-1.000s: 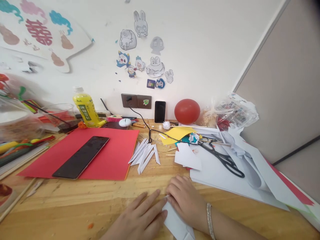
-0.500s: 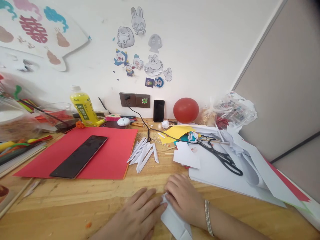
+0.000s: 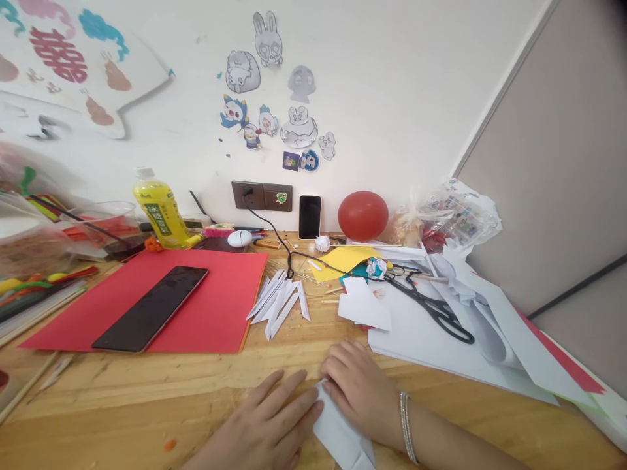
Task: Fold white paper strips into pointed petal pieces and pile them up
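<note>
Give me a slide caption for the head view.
Left hand and right hand at a folded white paper on a wooden table, with white paper strips lying beyond.

A folded white paper point(image 3: 340, 427) lay slantwise on the wooden table point(image 3: 98, 418), its far end narrow, its near part broader and creased.

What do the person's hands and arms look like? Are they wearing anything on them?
The left hand and the right hand are both bare, with no gloves and no rings that I can see. Around the right wrist is a sparkly, silvery bracelet that looks like a few thin strands. The right forearm shows no sleeve.
</note>
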`<state>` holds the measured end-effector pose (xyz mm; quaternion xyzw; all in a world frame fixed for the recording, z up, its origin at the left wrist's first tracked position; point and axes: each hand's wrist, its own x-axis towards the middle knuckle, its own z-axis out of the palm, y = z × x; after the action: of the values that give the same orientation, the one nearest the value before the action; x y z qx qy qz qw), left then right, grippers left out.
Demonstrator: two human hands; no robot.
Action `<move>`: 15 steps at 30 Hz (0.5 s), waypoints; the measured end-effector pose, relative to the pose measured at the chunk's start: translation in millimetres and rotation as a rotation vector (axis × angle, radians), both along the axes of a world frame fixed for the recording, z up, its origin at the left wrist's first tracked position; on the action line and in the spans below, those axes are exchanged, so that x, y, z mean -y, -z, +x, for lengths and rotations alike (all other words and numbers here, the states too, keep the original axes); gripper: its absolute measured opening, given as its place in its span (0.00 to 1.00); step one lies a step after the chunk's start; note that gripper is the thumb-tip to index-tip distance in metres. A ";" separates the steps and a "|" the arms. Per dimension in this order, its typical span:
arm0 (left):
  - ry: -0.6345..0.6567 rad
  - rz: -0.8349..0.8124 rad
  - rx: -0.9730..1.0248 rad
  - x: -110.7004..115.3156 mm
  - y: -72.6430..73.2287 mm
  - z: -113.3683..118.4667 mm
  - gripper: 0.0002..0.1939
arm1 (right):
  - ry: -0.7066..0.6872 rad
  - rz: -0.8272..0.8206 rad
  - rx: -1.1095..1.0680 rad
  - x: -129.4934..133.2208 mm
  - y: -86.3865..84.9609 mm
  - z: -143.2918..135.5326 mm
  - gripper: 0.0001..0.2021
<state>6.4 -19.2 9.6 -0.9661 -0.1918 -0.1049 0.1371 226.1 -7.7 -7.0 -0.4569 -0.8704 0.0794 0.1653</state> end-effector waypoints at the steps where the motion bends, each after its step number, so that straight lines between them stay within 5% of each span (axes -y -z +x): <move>1: 0.005 -0.004 0.000 0.2 -0.2 -0.1 0.25 | -0.001 -0.001 0.000 0.0 0.1 0.0 0.04; 15: 0.024 0.088 -0.035 2.4 2.8 1.7 0.26 | -0.004 -0.004 0.003 1.0 0.2 -0.3 0.04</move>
<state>8.1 -21.6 6.8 -0.9631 -0.1730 -0.0981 0.1815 225.9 -8.7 -7.2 -0.4557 -0.8713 0.0809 0.1630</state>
